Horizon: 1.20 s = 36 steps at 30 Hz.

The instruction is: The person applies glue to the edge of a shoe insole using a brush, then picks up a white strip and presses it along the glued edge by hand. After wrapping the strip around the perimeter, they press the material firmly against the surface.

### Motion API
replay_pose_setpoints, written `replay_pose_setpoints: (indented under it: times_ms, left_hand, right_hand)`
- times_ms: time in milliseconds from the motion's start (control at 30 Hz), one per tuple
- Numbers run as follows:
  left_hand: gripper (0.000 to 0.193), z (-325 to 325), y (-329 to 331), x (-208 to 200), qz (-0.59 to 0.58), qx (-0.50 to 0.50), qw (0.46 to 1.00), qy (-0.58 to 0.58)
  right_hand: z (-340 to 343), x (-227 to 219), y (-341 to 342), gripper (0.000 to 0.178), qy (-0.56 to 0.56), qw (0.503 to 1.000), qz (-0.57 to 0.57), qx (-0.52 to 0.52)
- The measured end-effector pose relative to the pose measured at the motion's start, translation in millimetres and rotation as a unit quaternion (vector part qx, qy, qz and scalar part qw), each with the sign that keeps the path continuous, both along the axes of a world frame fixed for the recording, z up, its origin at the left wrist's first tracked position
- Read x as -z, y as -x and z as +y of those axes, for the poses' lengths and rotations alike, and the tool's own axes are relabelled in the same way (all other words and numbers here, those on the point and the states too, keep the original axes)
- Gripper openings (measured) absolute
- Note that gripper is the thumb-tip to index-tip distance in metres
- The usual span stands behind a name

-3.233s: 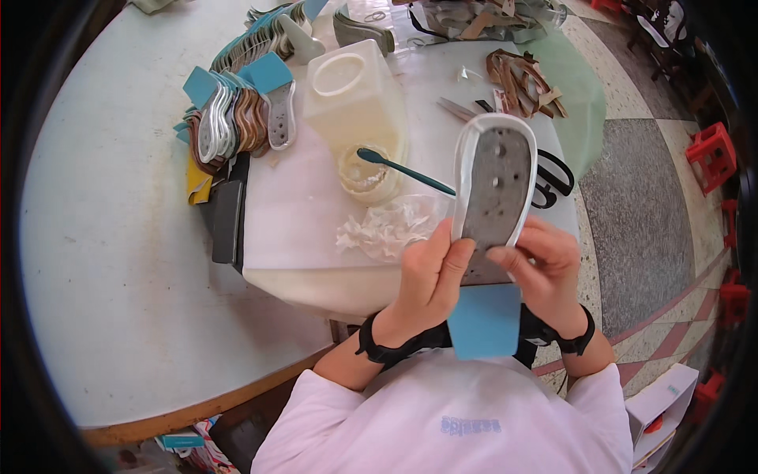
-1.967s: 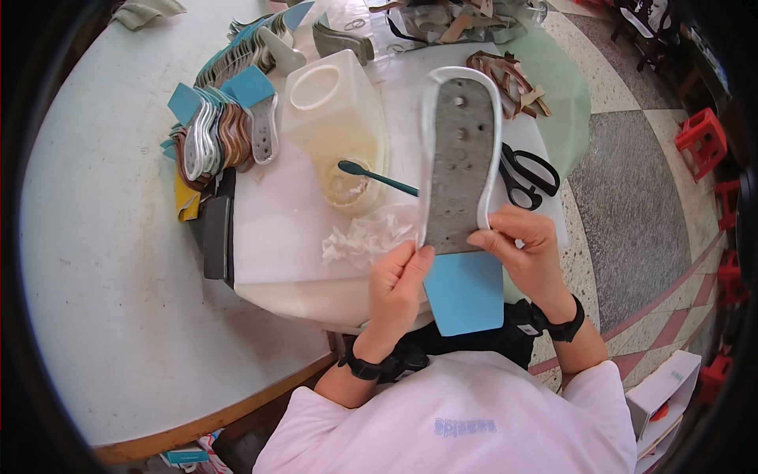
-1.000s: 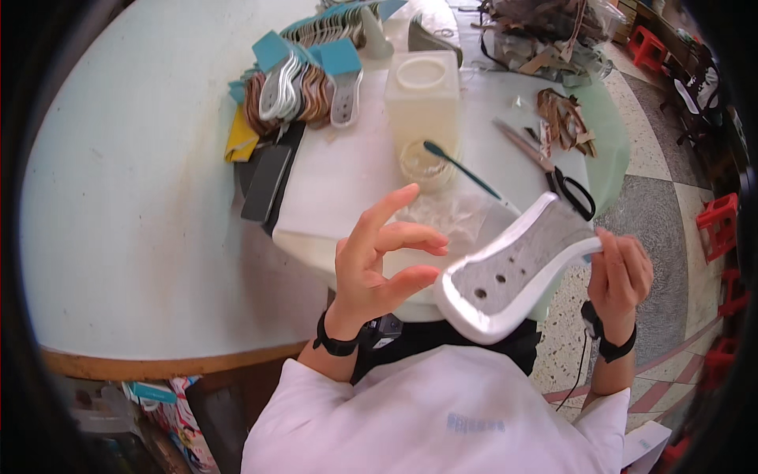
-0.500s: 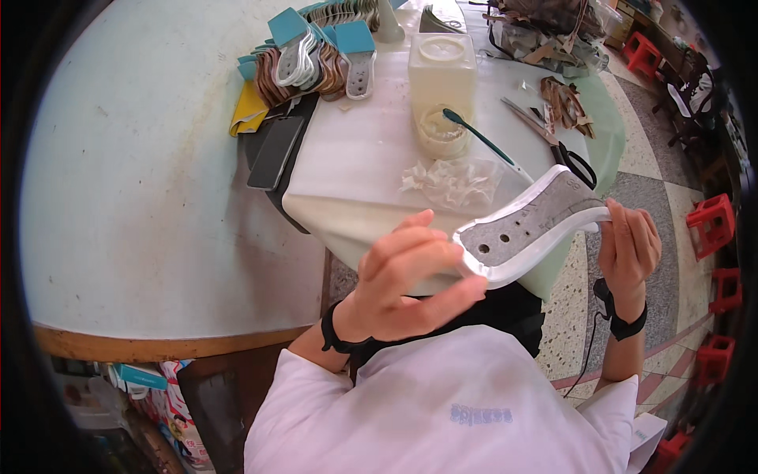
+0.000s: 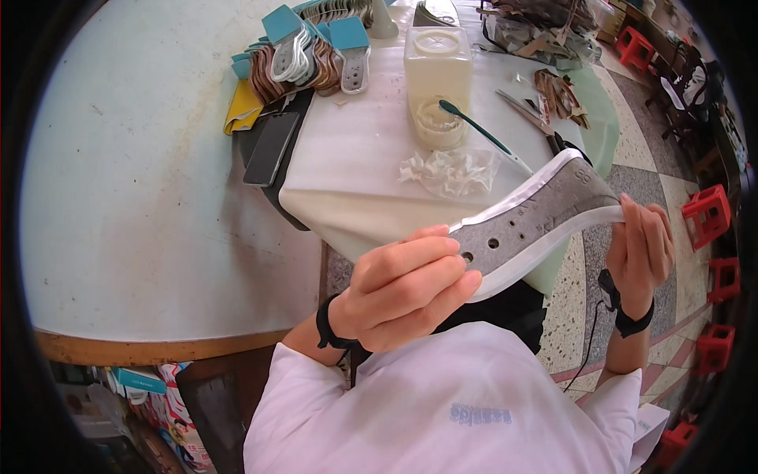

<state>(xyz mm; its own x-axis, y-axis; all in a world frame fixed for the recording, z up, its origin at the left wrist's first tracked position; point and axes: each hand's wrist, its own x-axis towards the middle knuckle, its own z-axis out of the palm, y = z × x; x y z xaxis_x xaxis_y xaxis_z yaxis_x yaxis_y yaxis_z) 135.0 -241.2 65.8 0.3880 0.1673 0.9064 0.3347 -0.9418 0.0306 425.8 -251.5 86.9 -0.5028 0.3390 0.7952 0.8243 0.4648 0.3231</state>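
A shoe insole (image 5: 545, 207), grey with a white wrapped edge and small dark holes, is held up in front of me between both hands. My left hand (image 5: 407, 286) closes over its near left end, thumb hidden and fingers across the grey face. At the far right end my right hand (image 5: 641, 246) pinches the white edge. Beyond the insole stand an open glue jar (image 5: 442, 130) and a brush (image 5: 482, 130) with a green handle resting across its rim. Scissors (image 5: 525, 110) lie behind the insole's upper end, their handles partly covered.
A square translucent container (image 5: 439, 59) stands behind the jar, with crumpled tissue (image 5: 454, 172) in front. Stacked insoles (image 5: 304, 59) and a phone (image 5: 271, 148) lie to the left. A large white table (image 5: 150, 182) fills the left side; red stools (image 5: 707, 215) stand on the floor at right.
My left hand has closed from spread fingers onto the insole's near end. My right hand has shifted slightly right, and the insole now looks more stretched out between the hands.
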Motion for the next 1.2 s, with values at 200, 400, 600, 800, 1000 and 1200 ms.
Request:
replay_pose_setpoints:
  times_ms: [200,400,600,800,1000,1200]
  left_hand:
    - [0.021,0,8,-4,0.015,0.006,1.0,0.004]
    - [0.021,9,4,1,-0.016,0.022,0.999,0.046]
    - [0.019,42,2,5,0.007,0.025,0.993,0.114]
    - [0.035,54,18,5,0.021,0.0,0.988,0.151]
    - [0.034,74,35,9,0.016,-0.023,0.991,0.132]
    - [0.017,87,64,12,-0.036,-0.049,0.986,0.158]
  right_hand:
    - [-3,-1,0,0.019,0.005,1.0,0.001,0.0]
    - [10,-3,3,0.022,0.014,1.0,0.005,-0.019]
    - [36,-9,5,0.024,0.025,1.0,-0.009,-0.013]
    - [66,-20,20,0.032,0.029,0.998,-0.021,-0.057]
    - [97,-28,39,0.031,0.077,0.995,-0.012,-0.057]
    - [124,-35,71,0.027,0.156,0.98,0.038,-0.114]
